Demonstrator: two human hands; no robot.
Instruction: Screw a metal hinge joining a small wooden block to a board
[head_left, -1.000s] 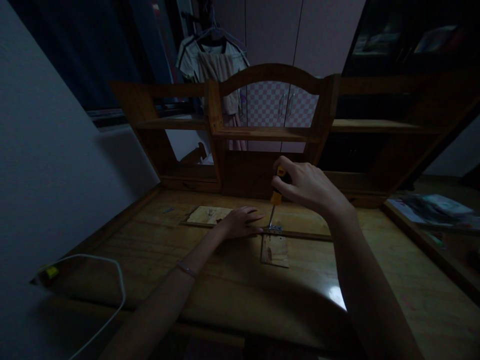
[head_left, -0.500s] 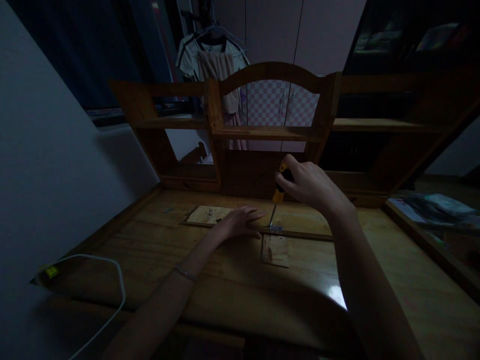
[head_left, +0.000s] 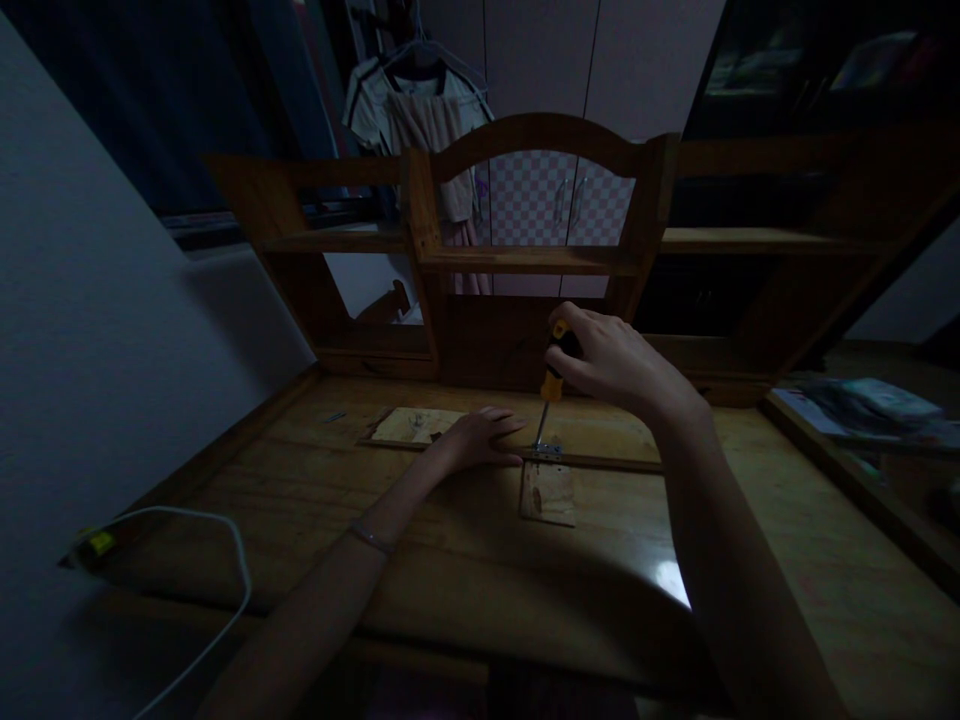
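My right hand [head_left: 600,355] is closed round the yellow and black handle of a screwdriver [head_left: 551,385]. The shaft slants down and its tip meets a small metal hinge [head_left: 547,451]. That hinge lies where a long wooden board [head_left: 607,442] borders a small square wooden piece [head_left: 549,495]. My left hand [head_left: 480,440] rests on the long board just left of the hinge, fingers stretched out and apart. Whether a screw sits under the tip is too small to tell.
Under everything is a wooden desktop [head_left: 300,510], with a wooden shelf unit [head_left: 525,262] along its back. A white cable [head_left: 240,560] and a yellow object [head_left: 97,545] lie at the left. Small metal bits [head_left: 335,416] are near the back left. Papers and packets [head_left: 870,405] lie at the right.
The view has shifted slightly. The right hand still grips the screwdriver at the hinge, its handle leaning a little differently. The left hand stays on the board.
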